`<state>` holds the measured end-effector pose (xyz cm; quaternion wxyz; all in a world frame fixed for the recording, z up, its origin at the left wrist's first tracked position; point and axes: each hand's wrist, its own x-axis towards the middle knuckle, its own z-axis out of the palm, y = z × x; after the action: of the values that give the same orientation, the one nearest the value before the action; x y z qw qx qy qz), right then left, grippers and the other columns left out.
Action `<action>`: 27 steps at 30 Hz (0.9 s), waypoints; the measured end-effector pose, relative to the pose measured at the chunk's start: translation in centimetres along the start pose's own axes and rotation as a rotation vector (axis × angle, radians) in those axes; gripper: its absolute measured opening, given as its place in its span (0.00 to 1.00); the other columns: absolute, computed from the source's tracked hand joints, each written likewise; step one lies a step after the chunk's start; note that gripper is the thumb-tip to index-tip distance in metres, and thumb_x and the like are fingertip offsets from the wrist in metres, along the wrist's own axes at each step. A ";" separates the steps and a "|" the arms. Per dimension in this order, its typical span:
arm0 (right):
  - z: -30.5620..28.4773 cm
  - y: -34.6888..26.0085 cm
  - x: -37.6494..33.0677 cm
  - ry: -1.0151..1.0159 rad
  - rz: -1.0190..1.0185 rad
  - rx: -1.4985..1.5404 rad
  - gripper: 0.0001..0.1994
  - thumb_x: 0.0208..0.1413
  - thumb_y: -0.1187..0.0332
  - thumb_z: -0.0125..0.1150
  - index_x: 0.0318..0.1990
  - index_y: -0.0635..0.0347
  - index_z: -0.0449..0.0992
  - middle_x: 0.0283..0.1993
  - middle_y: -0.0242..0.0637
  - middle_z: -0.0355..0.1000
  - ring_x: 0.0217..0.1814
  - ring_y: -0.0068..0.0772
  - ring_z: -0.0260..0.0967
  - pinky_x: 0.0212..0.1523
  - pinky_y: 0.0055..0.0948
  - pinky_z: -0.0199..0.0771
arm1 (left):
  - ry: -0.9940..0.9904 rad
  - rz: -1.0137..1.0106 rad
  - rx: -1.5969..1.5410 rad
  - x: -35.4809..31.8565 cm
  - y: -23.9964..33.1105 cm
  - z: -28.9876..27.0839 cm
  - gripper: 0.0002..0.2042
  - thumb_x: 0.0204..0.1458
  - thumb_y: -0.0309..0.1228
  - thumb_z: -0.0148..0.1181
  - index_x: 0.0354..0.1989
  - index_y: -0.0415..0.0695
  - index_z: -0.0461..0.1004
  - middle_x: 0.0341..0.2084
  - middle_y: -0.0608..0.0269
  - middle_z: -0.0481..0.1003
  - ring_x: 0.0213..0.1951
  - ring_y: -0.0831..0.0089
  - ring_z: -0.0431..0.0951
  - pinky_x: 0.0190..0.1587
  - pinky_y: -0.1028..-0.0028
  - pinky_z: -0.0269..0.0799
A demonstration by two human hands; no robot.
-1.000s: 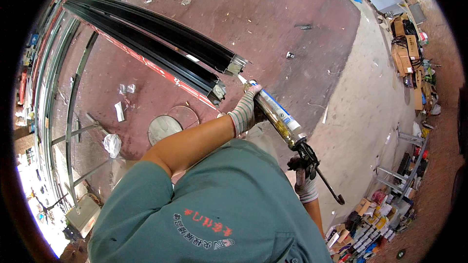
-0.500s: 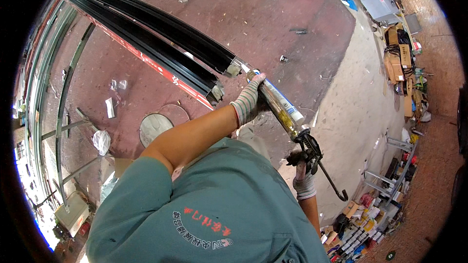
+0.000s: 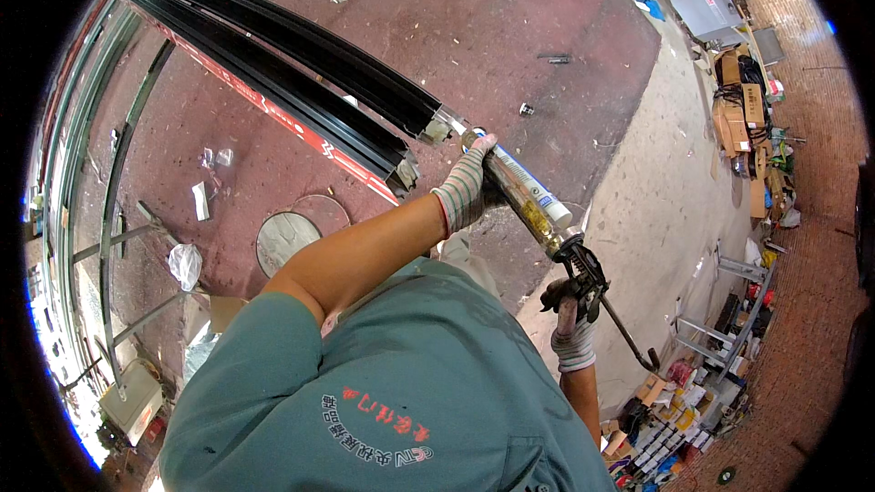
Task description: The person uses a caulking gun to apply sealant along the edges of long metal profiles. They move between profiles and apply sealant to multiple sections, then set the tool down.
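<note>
Caulking gun (image 3: 531,219), clasped in left hand (image 3: 463,188) and right hand (image 3: 569,319), had its nozzle (image 3: 461,128) at a black profile end (image 3: 435,131), amount applied unclear.

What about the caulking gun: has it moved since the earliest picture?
Yes: the caulking gun has shifted upward in the picture, judged against the end of the upper profile.

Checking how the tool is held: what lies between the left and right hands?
In the head view, the caulking gun bridges that stretch, slanting from the left hand near its front to the right hand at its rear.
</note>
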<state>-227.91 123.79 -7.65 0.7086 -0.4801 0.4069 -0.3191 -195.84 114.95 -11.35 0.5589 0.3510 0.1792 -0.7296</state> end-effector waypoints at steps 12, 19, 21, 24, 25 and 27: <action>6.4 -8.7 -0.7 0.053 0.210 -0.400 0.34 0.57 0.41 0.57 0.57 0.64 0.68 0.35 0.31 0.69 0.33 0.24 0.67 0.31 0.26 0.69 | 0.041 0.021 -0.023 0.1 -0.3 0.2 0.32 0.53 0.56 0.60 0.53 0.41 0.64 0.45 0.52 0.71 0.46 0.55 0.75 0.54 0.49 0.72; 5.5 -8.2 -1.1 0.081 0.274 -0.139 0.40 0.52 0.31 0.55 0.55 0.63 0.70 0.28 0.27 0.66 0.23 0.19 0.61 0.21 0.21 0.58 | 0.067 0.030 -0.026 -0.5 -1.1 0.9 0.31 0.51 0.58 0.60 0.49 0.43 0.65 0.42 0.54 0.70 0.44 0.57 0.73 0.53 0.51 0.71; 5.5 -7.9 -1.1 0.152 0.287 -0.096 0.39 0.53 0.32 0.55 0.54 0.63 0.70 0.28 0.27 0.66 0.23 0.18 0.61 0.21 0.20 0.57 | 0.095 0.052 -0.026 0.1 -1.6 1.0 0.27 0.49 0.59 0.61 0.41 0.46 0.66 0.34 0.59 0.70 0.36 0.61 0.73 0.46 0.54 0.73; 5.5 -8.8 -0.4 0.028 0.141 -0.101 0.34 0.57 0.35 0.53 0.51 0.61 0.71 0.29 0.28 0.67 0.23 0.18 0.59 0.21 0.19 0.56 | 0.114 0.033 -0.065 0.6 -1.9 0.9 0.28 0.49 0.59 0.61 0.41 0.46 0.66 0.35 0.58 0.69 0.36 0.60 0.73 0.46 0.52 0.73; 4.8 -8.7 -0.2 0.012 0.161 -0.072 0.32 0.57 0.38 0.55 0.51 0.61 0.71 0.30 0.29 0.68 0.23 0.19 0.61 0.22 0.20 0.59 | 0.110 0.041 -0.091 0.7 -2.2 0.9 0.28 0.49 0.59 0.61 0.41 0.45 0.66 0.35 0.57 0.70 0.37 0.60 0.73 0.47 0.51 0.73; 3.1 -8.6 0.1 -0.025 0.202 -0.016 0.27 0.59 0.45 0.59 0.51 0.61 0.70 0.31 0.31 0.68 0.25 0.20 0.63 0.24 0.21 0.64 | 0.103 0.062 -0.147 1.1 -2.8 1.1 0.29 0.49 0.59 0.61 0.43 0.45 0.66 0.37 0.56 0.70 0.39 0.59 0.73 0.49 0.51 0.72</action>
<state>-225.70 122.12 1.02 0.7383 -0.4464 0.4468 -0.2368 -198.92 114.37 -11.72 0.5954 0.3512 0.2500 -0.6780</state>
